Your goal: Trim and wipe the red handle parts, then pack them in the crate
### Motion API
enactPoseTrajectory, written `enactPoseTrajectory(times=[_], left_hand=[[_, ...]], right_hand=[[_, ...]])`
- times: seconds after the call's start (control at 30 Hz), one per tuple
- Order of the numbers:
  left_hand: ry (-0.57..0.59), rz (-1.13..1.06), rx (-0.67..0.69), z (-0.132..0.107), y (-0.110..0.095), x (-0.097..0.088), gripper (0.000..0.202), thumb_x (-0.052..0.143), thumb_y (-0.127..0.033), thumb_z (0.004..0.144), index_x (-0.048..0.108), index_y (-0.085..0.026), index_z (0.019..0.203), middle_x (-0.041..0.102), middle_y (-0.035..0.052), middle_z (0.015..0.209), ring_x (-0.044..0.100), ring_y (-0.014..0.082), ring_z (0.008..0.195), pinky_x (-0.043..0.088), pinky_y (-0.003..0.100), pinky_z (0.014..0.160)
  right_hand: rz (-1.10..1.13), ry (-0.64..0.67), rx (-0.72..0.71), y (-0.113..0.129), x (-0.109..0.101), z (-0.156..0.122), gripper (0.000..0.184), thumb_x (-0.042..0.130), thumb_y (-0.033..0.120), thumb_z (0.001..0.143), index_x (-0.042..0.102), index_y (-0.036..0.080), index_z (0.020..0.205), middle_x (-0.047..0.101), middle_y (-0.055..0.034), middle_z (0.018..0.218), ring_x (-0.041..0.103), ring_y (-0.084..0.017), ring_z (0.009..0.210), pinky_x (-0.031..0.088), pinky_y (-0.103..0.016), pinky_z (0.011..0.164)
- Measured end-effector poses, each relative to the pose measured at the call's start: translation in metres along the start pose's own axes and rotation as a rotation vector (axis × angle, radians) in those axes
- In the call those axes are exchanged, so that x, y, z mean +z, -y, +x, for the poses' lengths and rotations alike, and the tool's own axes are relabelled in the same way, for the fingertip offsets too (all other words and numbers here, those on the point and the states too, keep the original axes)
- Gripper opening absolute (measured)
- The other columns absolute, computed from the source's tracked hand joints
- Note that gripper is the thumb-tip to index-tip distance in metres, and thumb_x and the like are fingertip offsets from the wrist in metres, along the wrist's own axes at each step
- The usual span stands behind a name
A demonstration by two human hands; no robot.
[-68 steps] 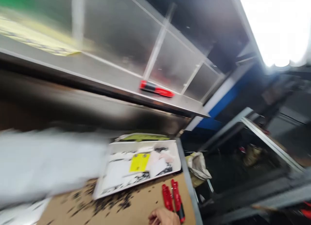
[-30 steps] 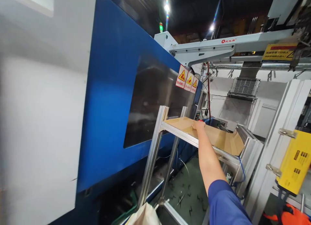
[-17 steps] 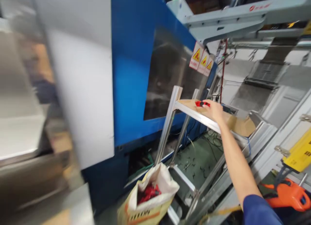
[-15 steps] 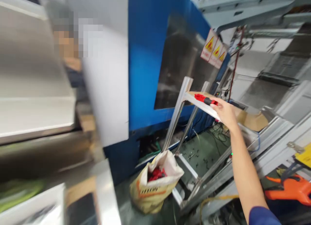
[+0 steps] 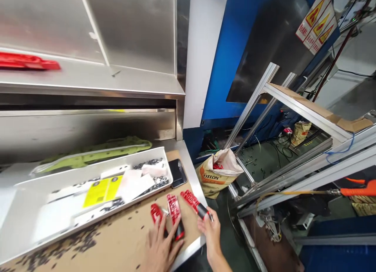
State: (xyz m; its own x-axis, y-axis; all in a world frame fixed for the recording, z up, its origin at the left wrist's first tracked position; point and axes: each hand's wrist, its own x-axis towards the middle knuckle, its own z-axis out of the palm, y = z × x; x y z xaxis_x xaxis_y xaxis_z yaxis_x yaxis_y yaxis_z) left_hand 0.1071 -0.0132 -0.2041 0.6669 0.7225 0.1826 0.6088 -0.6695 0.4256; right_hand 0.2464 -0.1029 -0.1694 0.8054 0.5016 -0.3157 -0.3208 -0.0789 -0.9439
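Note:
Two red-and-black plastic parts lie on the cardboard, one left part [image 5: 156,212] and one middle part [image 5: 174,207], and they look like tool handle pieces. Spread over them is my left hand [image 5: 161,244], its fingertips touching the parts without closing round them. At the table's right corner, my right hand [image 5: 212,229] is closed on the black end of a third red-and-black plastic part [image 5: 192,201]. A small dark, shiny tip [image 5: 210,216] shows at its fingers; what it belongs to is unclear.
Along the table stands a long white tray [image 5: 79,221] with papers and small black bits. A phone [image 5: 178,173] lies beside it. Black scraps [image 5: 79,240] dot the cardboard. To the right are a floor sack [image 5: 214,178] with red pieces and an aluminium frame [image 5: 305,105].
The view has swung left toward the table. My right hand has come from above the aluminium frame to the table corner, still holding a red-and-black part. My left hand has appeared.

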Motion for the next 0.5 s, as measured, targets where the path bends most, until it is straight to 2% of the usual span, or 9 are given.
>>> enactPoseTrajectory(times=[0.07, 0.13, 0.27, 0.37, 0.43, 0.5], left_hand=[[0.018, 0.0, 0.027, -0.003, 0.006, 0.004, 0.045, 0.039, -0.029, 0.092, 0.063, -0.019, 0.128, 0.046, 0.0231, 0.146, 0.035, 0.0384, 0.139, 0.03, 0.055, 0.11], [0.01, 0.004, 0.017, -0.006, 0.011, 0.004, 0.045, 0.039, -0.029, 0.093, 0.062, -0.016, 0.129, 0.049, 0.0242, 0.144, 0.036, 0.0385, 0.138, 0.031, 0.055, 0.109], [-0.03, -0.006, -0.004, -0.012, 0.01, -0.003, 0.048, 0.039, -0.029, 0.092, 0.06, -0.009, 0.129, 0.042, 0.0287, 0.147, 0.029, 0.0409, 0.141, 0.023, 0.06, 0.112], [-0.057, -0.036, -0.007, -0.015, 0.005, -0.016, 0.051, 0.038, -0.031, 0.091, 0.055, -0.007, 0.134, 0.032, 0.0308, 0.152, 0.02, 0.0432, 0.144, 0.017, 0.067, 0.11], [-0.083, -0.063, -0.018, -0.014, 0.003, -0.029, 0.056, 0.037, -0.036, 0.092, 0.047, -0.008, 0.139, 0.028, 0.0305, 0.153, 0.015, 0.0458, 0.144, 0.014, 0.074, 0.106], [-0.108, -0.106, -0.011, -0.009, 0.001, -0.045, 0.059, 0.035, -0.042, 0.093, 0.043, -0.007, 0.14, 0.028, 0.0302, 0.152, 0.012, 0.0475, 0.144, 0.016, 0.077, 0.104]], right_hand=[[0.022, -0.034, 0.041, -0.022, 0.012, -0.011, 0.089, 0.052, 0.087, 0.066, 0.052, 0.016, 0.119, 0.074, -0.011, 0.084, 0.074, -0.025, 0.081, 0.058, -0.038, 0.077], [0.024, -0.038, 0.058, -0.037, 0.022, -0.022, 0.086, 0.049, 0.087, 0.068, 0.048, 0.017, 0.119, 0.073, -0.0089, 0.081, 0.074, -0.023, 0.078, 0.058, -0.035, 0.075], [-0.036, 0.009, 0.062, -0.054, 0.035, -0.041, 0.084, 0.044, 0.088, 0.071, 0.051, 0.017, 0.115, 0.067, -0.0026, 0.061, 0.067, -0.02, 0.054, 0.052, -0.028, 0.051], [-0.127, 0.012, 0.033, -0.056, 0.032, -0.044, 0.08, 0.042, 0.082, 0.078, 0.055, 0.014, 0.117, 0.059, 0.0024, 0.049, 0.056, -0.015, 0.04, 0.041, -0.023, 0.041], [-0.189, -0.011, -0.005, -0.052, 0.024, -0.042, 0.077, 0.041, 0.077, 0.082, 0.053, 0.013, 0.123, 0.058, 0.004, 0.048, 0.051, -0.013, 0.039, 0.039, -0.021, 0.042], [-0.249, -0.052, -0.049, -0.045, 0.011, -0.044, 0.07, 0.041, 0.071, 0.087, 0.054, 0.013, 0.123, 0.058, 0.0042, 0.05, 0.049, -0.011, 0.041, 0.04, -0.021, 0.045]])
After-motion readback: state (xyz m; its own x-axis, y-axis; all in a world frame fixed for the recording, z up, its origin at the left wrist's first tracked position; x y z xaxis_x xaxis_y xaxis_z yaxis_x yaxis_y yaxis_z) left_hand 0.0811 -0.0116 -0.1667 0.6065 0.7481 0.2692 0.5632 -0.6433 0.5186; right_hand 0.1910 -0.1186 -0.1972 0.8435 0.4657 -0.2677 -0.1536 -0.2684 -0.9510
